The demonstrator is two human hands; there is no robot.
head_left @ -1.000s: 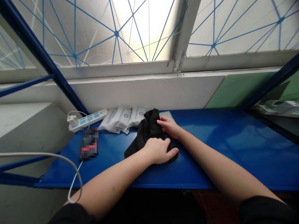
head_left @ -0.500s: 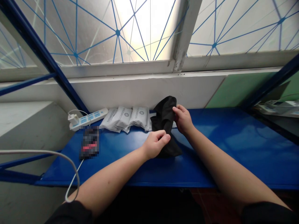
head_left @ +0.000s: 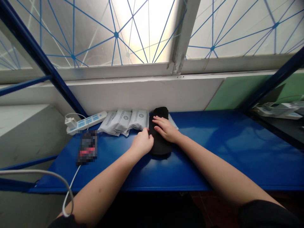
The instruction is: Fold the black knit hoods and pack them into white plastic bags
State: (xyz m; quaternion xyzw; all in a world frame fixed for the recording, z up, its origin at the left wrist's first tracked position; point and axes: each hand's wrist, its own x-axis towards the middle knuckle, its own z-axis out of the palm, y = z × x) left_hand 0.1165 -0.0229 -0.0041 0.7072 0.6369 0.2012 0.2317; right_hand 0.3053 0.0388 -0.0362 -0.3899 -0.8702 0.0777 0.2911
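A black piece of fabric (head_left: pixel 160 146), folded into a long narrow shape, lies on the blue tabletop in front of me. What kind of item it is I cannot make out. My left hand (head_left: pixel 143 141) is closed at its left edge, the thumb on the near side and the fingertips partly hidden. Across its upper right part rests my right hand (head_left: pixel 167 129), fingers stretched out and lying on the cloth. Several white printed packets (head_left: pixel 139 119) lie in a row just left of the fabric. Part of another white packet (head_left: pixel 172 121) shows behind it on the right.
A white power strip (head_left: pixel 87 122) with a plug in it sits at the back left. Nearer lies a blurred-out dark device (head_left: pixel 87 147) on a white cable (head_left: pixel 75 180). Blue frame bars (head_left: pixel 64 87) rise at both sides of the blue table (head_left: pixel 213 152).
The black fabric, held up and loose before, now lies flatter and narrower on the table. My right hand has gone from pinching its edge to lying on it; my left hand has shifted left.
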